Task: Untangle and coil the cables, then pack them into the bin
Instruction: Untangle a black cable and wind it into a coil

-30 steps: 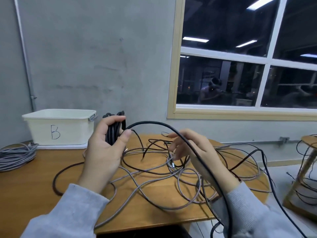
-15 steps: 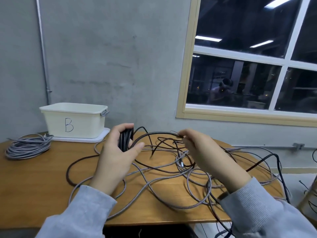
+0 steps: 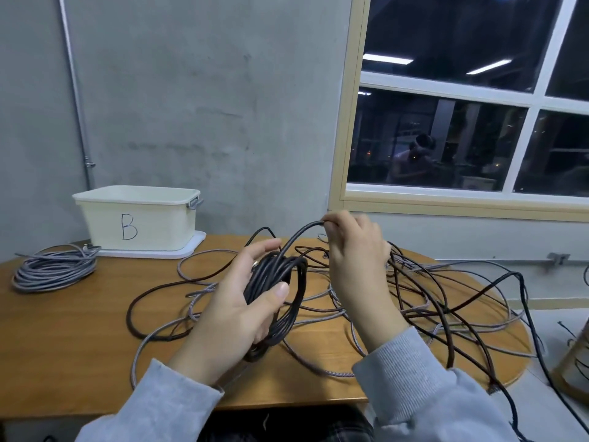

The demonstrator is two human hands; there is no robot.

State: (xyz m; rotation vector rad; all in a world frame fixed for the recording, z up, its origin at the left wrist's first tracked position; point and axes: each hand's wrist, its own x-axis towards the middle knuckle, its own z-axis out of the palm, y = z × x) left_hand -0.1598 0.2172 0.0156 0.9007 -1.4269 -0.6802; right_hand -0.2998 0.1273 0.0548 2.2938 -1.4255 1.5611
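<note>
Grey concrete wall and a dark window back a wooden table (image 3: 63, 339) strewn with loose cables (image 3: 424, 301). At its far left stands the bin (image 3: 137, 224), a finished grey coil (image 3: 54, 269) beside it. Over the table's middle, the left hand (image 3: 236, 311) grips the black coil (image 3: 274, 295), loops upright. Its free strand arcs up and rightward into the pinching right hand (image 3: 357, 260), which is nearer the tangle.

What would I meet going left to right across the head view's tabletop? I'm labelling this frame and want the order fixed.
Coiled grey cable → bin marked B → left hand gripping the black cable coil → right hand pinching the black cable's loose run → tangled cables.
</note>
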